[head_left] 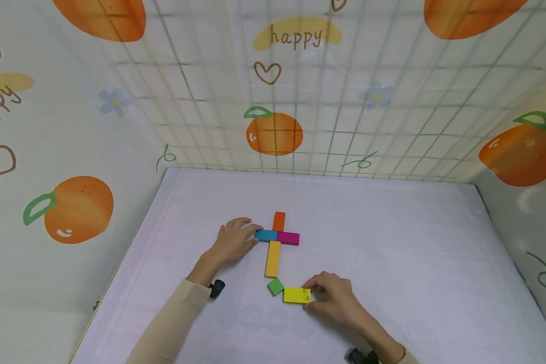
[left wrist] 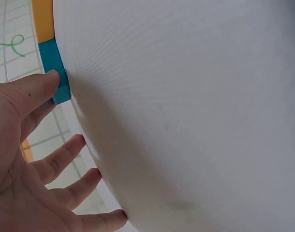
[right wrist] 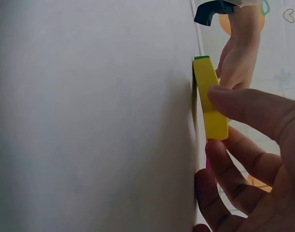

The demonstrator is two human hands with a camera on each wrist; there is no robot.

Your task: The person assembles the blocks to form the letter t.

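With thumb and index finger, my left hand (head_left: 234,241) pinches the left end of a blue block (head_left: 266,235). Its other fingers are spread, their tips at the table in the left wrist view. A magenta block (head_left: 288,238) adjoins the blue one on the right. Above their joint stands an orange-red block (head_left: 279,221); below runs an orange-yellow block (head_left: 273,259). My right hand (head_left: 334,298) grips the right end of a bright yellow block (head_left: 297,295) between thumb and fingers. Its left end meets a green block (head_left: 275,286), turned cornerwise under the orange-yellow block.
The blocks lie on a white table (head_left: 391,232). Behind it hangs a pale curtain (head_left: 200,131) printed with oranges, with grid lines showing on it. A dark wrist device (head_left: 217,288) sits at the left wrist, another device (head_left: 363,356) at the right.
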